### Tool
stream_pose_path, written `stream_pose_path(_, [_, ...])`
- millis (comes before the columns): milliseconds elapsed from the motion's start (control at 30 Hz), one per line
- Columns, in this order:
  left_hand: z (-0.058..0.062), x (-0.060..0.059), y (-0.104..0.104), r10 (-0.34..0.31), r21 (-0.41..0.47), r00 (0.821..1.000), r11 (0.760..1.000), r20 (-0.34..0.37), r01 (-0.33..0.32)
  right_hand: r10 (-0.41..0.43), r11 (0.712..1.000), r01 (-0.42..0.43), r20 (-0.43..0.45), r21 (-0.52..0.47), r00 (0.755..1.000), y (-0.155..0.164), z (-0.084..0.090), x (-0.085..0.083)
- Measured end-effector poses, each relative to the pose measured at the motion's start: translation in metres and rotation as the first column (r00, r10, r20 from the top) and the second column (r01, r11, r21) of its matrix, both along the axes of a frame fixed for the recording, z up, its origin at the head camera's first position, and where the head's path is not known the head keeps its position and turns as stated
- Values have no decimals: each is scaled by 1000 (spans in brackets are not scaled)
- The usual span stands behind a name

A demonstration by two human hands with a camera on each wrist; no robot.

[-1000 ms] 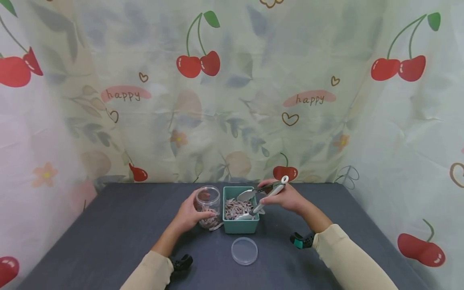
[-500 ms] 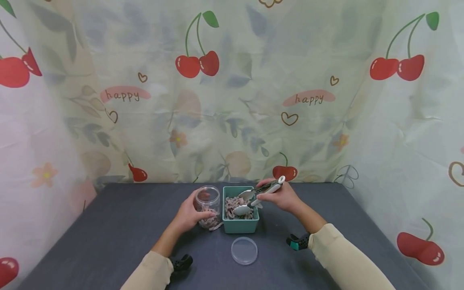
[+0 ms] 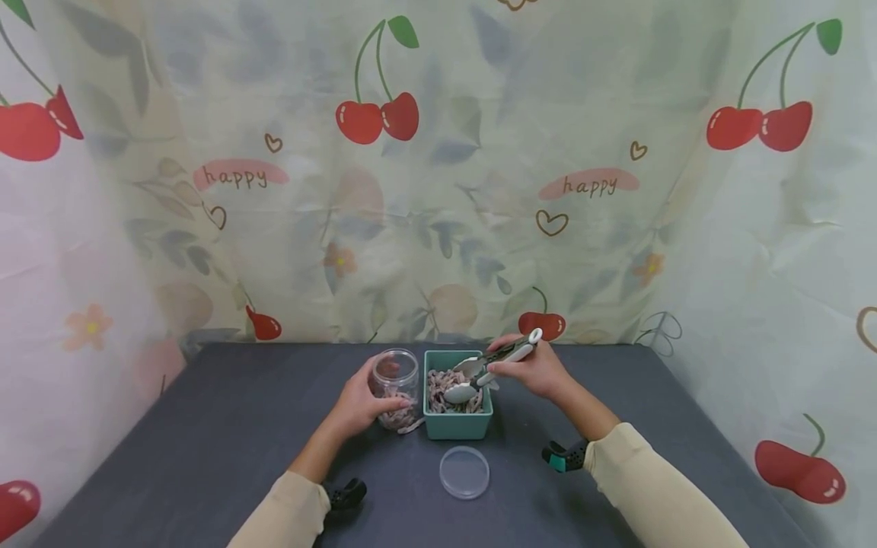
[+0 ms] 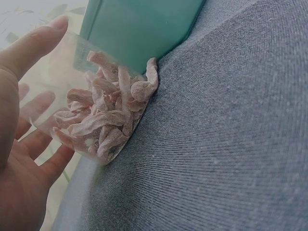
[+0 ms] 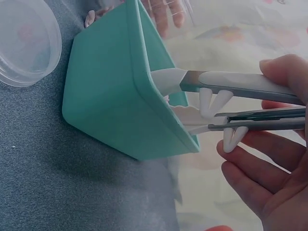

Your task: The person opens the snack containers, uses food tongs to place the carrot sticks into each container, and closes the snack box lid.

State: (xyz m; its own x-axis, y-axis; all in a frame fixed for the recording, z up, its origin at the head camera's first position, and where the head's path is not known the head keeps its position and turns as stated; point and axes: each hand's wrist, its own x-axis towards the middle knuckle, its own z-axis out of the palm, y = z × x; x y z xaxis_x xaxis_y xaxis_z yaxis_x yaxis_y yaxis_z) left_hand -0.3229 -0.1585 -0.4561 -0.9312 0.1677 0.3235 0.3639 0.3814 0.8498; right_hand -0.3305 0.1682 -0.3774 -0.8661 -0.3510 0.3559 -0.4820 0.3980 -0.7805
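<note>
The right hand [image 3: 537,373] holds the tongs [image 5: 231,82] between thumb and fingers, one arm of the tongs on each side; the tongs' two heads stand apart inside the teal box [image 3: 457,430], dipped toward the pale strips [image 3: 438,388], and whether a strip is caught between them I cannot tell; the handle end leans out over the box's right rim. This looks like the gathering step, and my call is a slow, even squeeze: bring both heads in level around a modest bundle; squeeze just enough to hold, because those strips look soft and dusty and could slip out if only their tips are pinched; lift clear of the box's rim before swinging sideways, or the tongs' hinged white tabs might snag.

Out to the box's left now, and the left hand [image 3: 359,399] wraps round the clear jar [image 3: 397,369], thumb at the near side; the jar stands open and upright just beside the box, more strips low inside it; a light, steady hold serves best there, no tipping! A loose strip [image 3: 412,428] appears to lie at the jar's foot, next to the box, easily overlooked; nearer the person than the box, the round lid [image 3: 464,473] lies flat on the dark cloth [image 3: 205,457].
</note>
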Motion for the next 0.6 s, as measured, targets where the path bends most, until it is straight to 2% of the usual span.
stream_pose_path(200, [1,1,1,-10,6,1000,1000,5,10,1,1000,-1,8,-12,1000,1,3,1])
stream_pose_path(433, [0,0,1,-9,8,1000,1000,9,9,13,995,-8,43,-101,999,6,7,1])
stream_pose_path(600, [-2,-1,0,-4,0,1000,1000,3,4,32,991,-27,37,-128,999,8,7,0])
